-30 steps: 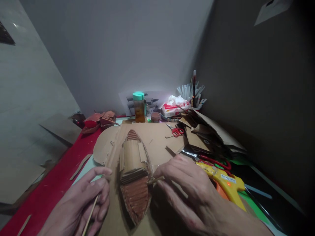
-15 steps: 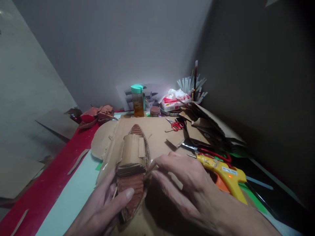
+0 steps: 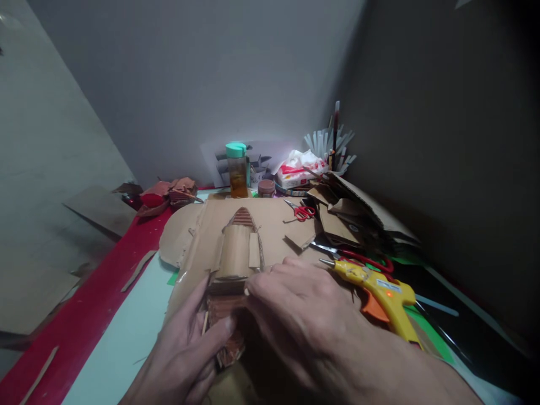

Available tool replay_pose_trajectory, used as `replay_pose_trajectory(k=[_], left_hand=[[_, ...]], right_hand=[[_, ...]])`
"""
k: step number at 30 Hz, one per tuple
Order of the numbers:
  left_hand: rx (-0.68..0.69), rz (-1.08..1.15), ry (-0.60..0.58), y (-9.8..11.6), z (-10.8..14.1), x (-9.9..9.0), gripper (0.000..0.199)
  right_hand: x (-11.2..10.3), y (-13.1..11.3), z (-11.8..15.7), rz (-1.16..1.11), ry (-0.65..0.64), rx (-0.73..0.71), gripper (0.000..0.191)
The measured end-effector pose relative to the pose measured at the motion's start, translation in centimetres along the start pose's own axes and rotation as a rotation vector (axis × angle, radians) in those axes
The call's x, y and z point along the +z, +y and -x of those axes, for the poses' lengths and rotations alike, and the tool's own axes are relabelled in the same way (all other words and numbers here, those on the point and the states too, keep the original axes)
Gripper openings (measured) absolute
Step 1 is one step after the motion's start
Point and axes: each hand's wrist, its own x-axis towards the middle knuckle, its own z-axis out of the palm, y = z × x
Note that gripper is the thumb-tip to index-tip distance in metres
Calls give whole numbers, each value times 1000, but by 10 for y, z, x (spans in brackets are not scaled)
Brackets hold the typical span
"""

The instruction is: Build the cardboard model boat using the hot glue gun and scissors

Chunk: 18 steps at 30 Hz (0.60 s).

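A small boat-shaped cardboard model has a pointed, ridged red-brown deck and a rounded tan cardboard cabin on top. My left hand is wrapped around its near left side, thumb pressed on the near deck. At the cabin's near right edge, my right hand has its fingers pinched together against the model. What lies between those fingertips is hidden. The right hand also covers part of the model's near right side.
A yellow glue gun with a lit orange light lies on the right. Beyond it are red-handled scissors and stacked cardboard scraps. A teal-lidded jar and a tissue pack stand at the back. A cardboard sheet lies beneath.
My right hand has turned and moved slightly left, its fingertips now at the cabin's near edge. The model has shifted a little to the right in view, still in my left hand.
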Motion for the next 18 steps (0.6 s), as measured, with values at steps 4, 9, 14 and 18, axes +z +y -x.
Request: replay_pose_trajectory(k=[4, 9, 14, 18], left_hand=[[34, -9, 41, -4, 1, 3, 72], [72, 38, 65, -3, -1, 6, 73], [-3, 76, 114, 0, -1, 6, 88], [36, 89, 143, -7, -1, 8, 86]], right_hand=[[1, 3, 0, -30, -19, 0, 9], [2, 7, -4, -75, -56, 60, 11], [6, 8, -3, -141, -40, 82, 23], [16, 12, 0, -118, -32, 54, 20]])
